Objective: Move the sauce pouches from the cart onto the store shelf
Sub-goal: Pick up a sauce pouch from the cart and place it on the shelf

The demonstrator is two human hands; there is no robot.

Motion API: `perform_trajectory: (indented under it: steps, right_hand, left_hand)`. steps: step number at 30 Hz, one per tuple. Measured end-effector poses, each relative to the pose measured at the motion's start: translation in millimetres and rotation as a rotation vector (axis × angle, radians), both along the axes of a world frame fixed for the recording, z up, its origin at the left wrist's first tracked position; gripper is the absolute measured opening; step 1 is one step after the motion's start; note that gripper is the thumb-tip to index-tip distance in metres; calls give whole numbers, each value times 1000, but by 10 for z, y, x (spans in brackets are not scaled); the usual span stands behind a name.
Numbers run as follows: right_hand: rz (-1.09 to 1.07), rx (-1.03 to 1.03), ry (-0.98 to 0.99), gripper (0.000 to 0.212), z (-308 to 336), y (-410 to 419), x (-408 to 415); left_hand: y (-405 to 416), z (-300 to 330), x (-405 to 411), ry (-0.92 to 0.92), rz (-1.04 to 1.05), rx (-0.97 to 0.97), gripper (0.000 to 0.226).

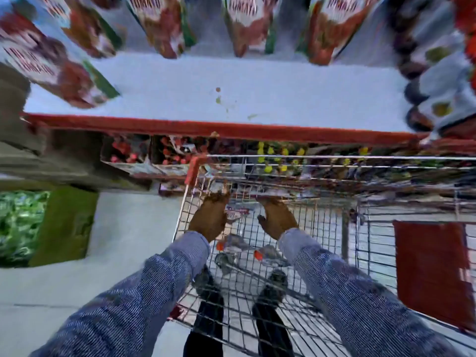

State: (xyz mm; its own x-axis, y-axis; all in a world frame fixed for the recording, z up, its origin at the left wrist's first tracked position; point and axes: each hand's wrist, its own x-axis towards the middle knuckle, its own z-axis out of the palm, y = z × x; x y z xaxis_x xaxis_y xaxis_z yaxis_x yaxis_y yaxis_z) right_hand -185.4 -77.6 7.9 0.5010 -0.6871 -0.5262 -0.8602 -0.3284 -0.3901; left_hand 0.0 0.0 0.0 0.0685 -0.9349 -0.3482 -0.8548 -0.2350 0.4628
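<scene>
Down inside the wire cart [322, 228], near its front end, lay the sauce pouches [238, 213], a blurred heap of white and red packaging against the mesh, and it was hard to tell how many there were. Both of the person's hands were lowered into the basket over that heap. The left hand [210, 217] was turned palm down with its fingertips [216, 196] curled toward the packaging, and the right hand [277, 217] reached alongside it, its fingers [268, 200] bent the same way; motion blur hid whether either hand had actually closed on a pouch or only touched it. Further back in the basket, between the two blue striped sleeves [180, 264], lay a few more crumpled clear packets with red-orange caps [239, 246]. A red panel [430, 269] hung on the cart's right side, and a red corner guard [193, 168] capped the front left corner of its rim. Through the mesh bottom the person's dark shoes [275, 282] showed on the pale floor. Above the cart ran the store shelf [231, 99], a white board with a red front edge, bare across its middle apart from a few small stains. At the back of it stood a row of tomato-printed pouches [247, 19], with more at the left end, and dark-capped jars [435, 81] crowded the right end. A lower shelf behind the cart's front rim held red-topped and yellow-topped goods [278, 155], too blurred to identify.
</scene>
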Motion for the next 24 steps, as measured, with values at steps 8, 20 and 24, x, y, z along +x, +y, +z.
perform_trajectory:
  steps: [8, 20, 24]
  right_hand:
    - [-62, -72, -39, 17, -264, -77, 164]
    - [-92, -346, -547, 15, 1846, 21, 225]
    - [-127, -461, -690, 8, 2719, -69, 496]
  left_hand:
    - [-161, 1, 97, -84, -6, 28, 31]
    - [275, 1795, 367, 124, 238, -363, 23]
    - [235, 2733, 603, 103, 262, -591, 24]
